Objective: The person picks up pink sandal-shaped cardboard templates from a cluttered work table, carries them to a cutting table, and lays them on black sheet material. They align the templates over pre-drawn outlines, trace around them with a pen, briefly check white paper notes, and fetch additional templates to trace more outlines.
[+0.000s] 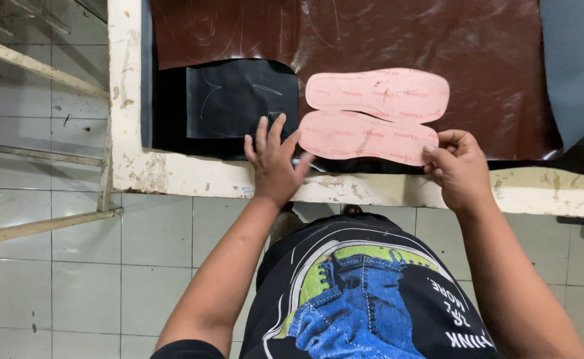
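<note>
On brown leather (371, 40), both hands (273, 159) (458, 166) press pink insoles (371, 113).

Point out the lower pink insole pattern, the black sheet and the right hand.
lower pink insole pattern (365, 138): head view, on the middle of its flat face.
black sheet (238, 96): head view, on its bare centre.
right hand (460, 166): head view, on the back of the hand, at the pattern's end.

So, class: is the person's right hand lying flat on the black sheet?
No: the right hand pinches the end of the lower pink insole, while the left hand rests by the black sheet.
</note>
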